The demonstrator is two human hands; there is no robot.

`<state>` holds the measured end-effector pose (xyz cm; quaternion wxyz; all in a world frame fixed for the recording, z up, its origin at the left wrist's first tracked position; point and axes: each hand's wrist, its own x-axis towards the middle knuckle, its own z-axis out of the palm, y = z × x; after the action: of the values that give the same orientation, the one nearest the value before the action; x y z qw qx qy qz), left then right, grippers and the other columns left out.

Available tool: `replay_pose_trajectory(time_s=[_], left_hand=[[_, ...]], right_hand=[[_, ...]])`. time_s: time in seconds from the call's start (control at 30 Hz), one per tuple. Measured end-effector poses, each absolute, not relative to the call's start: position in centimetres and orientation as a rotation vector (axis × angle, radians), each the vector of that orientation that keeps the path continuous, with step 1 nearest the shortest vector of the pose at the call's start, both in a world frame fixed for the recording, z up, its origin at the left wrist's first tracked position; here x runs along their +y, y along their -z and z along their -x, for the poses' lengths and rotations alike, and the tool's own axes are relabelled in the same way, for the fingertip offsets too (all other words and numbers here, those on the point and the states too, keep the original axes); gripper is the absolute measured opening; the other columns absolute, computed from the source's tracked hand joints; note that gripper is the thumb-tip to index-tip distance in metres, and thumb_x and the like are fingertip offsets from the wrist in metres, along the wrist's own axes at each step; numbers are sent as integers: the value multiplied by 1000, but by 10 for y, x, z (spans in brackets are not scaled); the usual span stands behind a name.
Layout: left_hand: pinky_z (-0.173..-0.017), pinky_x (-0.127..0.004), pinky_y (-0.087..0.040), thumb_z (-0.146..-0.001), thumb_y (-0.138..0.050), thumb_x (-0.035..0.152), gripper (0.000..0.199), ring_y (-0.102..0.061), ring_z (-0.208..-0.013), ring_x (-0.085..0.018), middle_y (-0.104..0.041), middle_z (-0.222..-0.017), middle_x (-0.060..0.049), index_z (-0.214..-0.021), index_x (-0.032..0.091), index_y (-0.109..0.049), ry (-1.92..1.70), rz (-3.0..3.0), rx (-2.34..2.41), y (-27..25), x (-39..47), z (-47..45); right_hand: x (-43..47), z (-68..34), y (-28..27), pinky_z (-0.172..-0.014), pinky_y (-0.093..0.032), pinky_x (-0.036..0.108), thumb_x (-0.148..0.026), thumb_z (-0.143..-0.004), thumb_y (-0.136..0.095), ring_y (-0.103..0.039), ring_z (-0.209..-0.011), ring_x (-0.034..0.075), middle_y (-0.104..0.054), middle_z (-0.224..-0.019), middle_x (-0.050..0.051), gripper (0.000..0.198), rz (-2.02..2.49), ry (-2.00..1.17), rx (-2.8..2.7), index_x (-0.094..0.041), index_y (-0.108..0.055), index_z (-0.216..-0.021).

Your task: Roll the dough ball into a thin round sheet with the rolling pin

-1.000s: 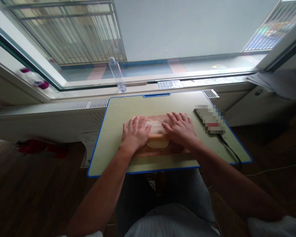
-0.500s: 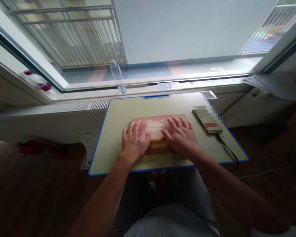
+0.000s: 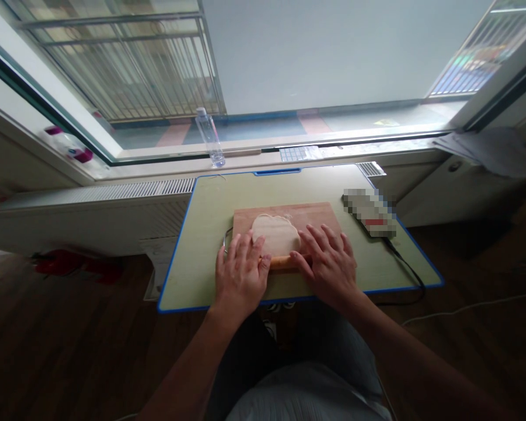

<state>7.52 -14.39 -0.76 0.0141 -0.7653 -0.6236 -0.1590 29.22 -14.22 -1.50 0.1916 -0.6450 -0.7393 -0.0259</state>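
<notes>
A flat, pale sheet of dough [image 3: 275,234] with a wavy edge lies on a wooden board [image 3: 307,211]. Along the dough's near edge is a wooden rolling pin [image 3: 281,262], its middle showing between my hands. My left hand [image 3: 242,270] lies palm down over the pin's left part, fingers stretched forward and thumb turned inward. Over the right part rests my right hand [image 3: 331,262], also palm down with fingers spread. Both hands cover the ends of the pin.
A small green table [image 3: 201,234] with a blue rim holds the board. At its right lies a partly blurred-out device [image 3: 370,215] with a black cable [image 3: 405,263]. A clear bottle [image 3: 210,137] stands on the window sill; a radiator [image 3: 158,187] runs below.
Both hands and the rolling pin have moved back toward my body. More of the dough and the board's far part now shows.
</notes>
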Motion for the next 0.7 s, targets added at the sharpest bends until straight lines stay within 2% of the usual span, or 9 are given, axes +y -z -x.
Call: replay_pose_trajectory(time_s=[0.2, 0.4, 0.5, 0.7], left_hand=[[-132, -62, -39, -115, -45, 45, 52, -52, -159, -36, -58, -171, -10, -158, 28, -67, 506, 2389, -1938, 9, -149, -72], [-136, -70, -28, -114, -47, 43, 49, -51, -159, -36, -60, -169, -14, -156, 25, -67, 541, 2384, -1955, 0, -144, -69], [-136, -72, -26, -115, -47, 43, 47, -52, -159, -36, -61, -167, -15, -153, 25, -68, 555, 2380, -1972, -1, -140, -69], [-137, -68, -24, -108, -63, 53, 51, -53, -157, -36, -64, -164, -14, -152, 27, -67, 653, 2423, -1905, -2, -135, -67]], right_hand=[[-141, -291, 16, -132, -28, 61, -56, -112, -51, -48, -158, 38, -61, -168, 8, 53, 1836, 65, -2055, -27, -71, -151], [-128, -288, 19, -129, -32, 63, -57, -113, -48, -48, -158, 40, -62, -166, 9, 55, 1903, 50, -2026, -26, -71, -152], [-119, -287, 18, -127, -34, 63, -55, -112, -48, -49, -157, 40, -65, -164, 8, 53, 1913, 41, -1993, -26, -72, -149], [-106, -288, 9, -128, -35, 61, -52, -113, -49, -52, -155, 36, -69, -159, 8, 48, 1891, -34, -1954, -26, -75, -143]])
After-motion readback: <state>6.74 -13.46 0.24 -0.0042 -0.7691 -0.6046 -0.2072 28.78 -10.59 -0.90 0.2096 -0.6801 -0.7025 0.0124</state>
